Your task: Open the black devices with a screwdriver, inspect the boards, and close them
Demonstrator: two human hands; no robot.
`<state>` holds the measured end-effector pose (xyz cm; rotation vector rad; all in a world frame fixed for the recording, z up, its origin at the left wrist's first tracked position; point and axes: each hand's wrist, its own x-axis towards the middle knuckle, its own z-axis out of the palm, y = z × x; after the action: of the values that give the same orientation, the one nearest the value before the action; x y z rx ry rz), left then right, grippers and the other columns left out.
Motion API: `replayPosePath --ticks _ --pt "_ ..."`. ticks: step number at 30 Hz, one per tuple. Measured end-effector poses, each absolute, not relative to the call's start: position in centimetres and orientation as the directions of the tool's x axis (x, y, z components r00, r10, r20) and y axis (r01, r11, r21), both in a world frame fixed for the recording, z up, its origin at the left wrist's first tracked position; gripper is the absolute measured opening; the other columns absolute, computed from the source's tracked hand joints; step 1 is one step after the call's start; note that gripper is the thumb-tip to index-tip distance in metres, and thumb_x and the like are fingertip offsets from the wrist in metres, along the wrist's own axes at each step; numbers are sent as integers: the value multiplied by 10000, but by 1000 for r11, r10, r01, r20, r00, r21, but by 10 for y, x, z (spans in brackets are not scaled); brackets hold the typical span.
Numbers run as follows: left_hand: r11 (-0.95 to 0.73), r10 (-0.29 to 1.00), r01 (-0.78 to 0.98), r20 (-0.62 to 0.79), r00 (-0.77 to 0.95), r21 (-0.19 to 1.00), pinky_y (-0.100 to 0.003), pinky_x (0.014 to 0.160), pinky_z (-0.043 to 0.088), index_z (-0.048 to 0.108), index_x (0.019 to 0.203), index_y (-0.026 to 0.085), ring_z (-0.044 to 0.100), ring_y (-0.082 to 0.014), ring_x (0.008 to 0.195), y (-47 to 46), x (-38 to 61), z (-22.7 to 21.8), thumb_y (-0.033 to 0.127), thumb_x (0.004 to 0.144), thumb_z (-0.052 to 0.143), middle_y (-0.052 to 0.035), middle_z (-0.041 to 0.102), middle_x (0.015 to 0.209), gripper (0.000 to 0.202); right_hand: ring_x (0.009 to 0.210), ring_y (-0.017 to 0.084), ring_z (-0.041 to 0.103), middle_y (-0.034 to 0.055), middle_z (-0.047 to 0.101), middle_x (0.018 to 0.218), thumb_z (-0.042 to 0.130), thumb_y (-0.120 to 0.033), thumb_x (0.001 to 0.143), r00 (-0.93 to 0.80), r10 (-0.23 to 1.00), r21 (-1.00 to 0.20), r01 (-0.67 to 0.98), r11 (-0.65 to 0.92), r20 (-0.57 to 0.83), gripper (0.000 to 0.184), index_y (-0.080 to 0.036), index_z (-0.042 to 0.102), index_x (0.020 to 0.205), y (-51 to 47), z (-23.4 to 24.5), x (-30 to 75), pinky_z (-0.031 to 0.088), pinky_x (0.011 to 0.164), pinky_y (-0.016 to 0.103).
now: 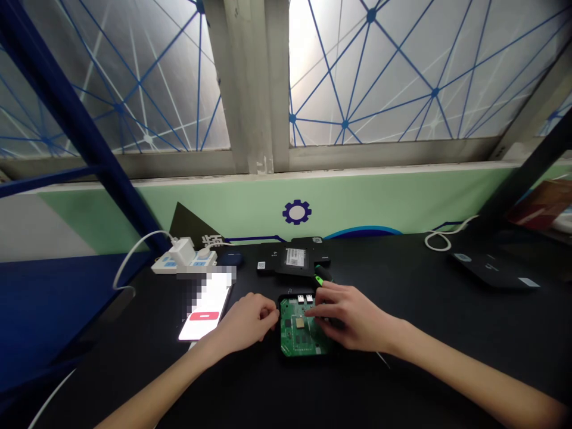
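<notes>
A green circuit board (295,338) lies in an opened black casing (283,302) on the black table, right in front of me. My left hand (247,323) rests at the board's left edge with its fingers curled and pinched together; what they hold, if anything, is hidden. My right hand (351,317) lies over the board's right side, fingers bent down onto it. A green-handled tool (320,279) pokes out just above my right hand's fingers; I cannot tell whether the hand grips it.
A lit phone (206,313) lies left of my left hand. Behind it sits a white power strip (183,258) with a plugged adapter and cable. A black device (292,260) with a label lies behind the board, another black box (491,269) at the right. Blue shelf frame at left.
</notes>
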<state>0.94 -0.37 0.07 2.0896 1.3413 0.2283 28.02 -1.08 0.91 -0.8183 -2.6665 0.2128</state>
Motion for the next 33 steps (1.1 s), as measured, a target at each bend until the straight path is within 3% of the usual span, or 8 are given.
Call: replayPosePath --ticks 5,11,15,21,26,33 --pt "-282 863 762 -193 467 583 -236 555 396 590 650 203 602 -157 501 -3 10 0 448 982 408 21 605 507 451 781 195 547 54 601 895 520 -83 851 -818 547 -172 521 836 181 563 -314 632 1351 -18 6 279 350 600 289" --pt "-297 865 762 -175 470 576 -234 563 382 564 635 211 591 -155 508 -4 10 0 426 982 411 27 599 503 436 781 205 537 60 586 903 498 -74 856 -826 552 -102 543 833 111 637 -327 542 1439 -21 7 276 301 575 295" --pt "-306 861 751 -166 480 586 -230 579 390 550 629 211 586 -149 503 -3 9 0 415 981 414 36 591 500 429 807 220 547 79 590 954 497 -94 858 -826 556 -42 554 831 96 622 -308 539 1440 -24 8 274 285 559 297" --pt "-311 860 751 -164 484 583 -231 593 403 533 610 208 581 -146 491 -4 10 0 405 979 417 36 590 494 434 791 212 535 71 586 918 514 -104 842 -835 542 -49 540 840 97 595 -302 578 1399 -21 9 274 284 564 293" --pt "-329 858 753 -152 490 569 -232 628 405 514 605 208 575 -145 502 -3 11 2 408 981 422 38 585 483 436 778 201 531 51 596 877 519 -113 864 -831 531 -98 522 848 165 488 -321 667 1280 -14 6 271 301 592 298" --pt "-308 856 753 -175 486 582 -226 577 386 530 616 207 579 -148 494 -3 11 1 411 978 417 35 589 486 431 758 176 559 39 632 857 521 -136 885 -745 596 -210 558 803 299 388 -243 689 1217 -6 1 272 332 608 281"
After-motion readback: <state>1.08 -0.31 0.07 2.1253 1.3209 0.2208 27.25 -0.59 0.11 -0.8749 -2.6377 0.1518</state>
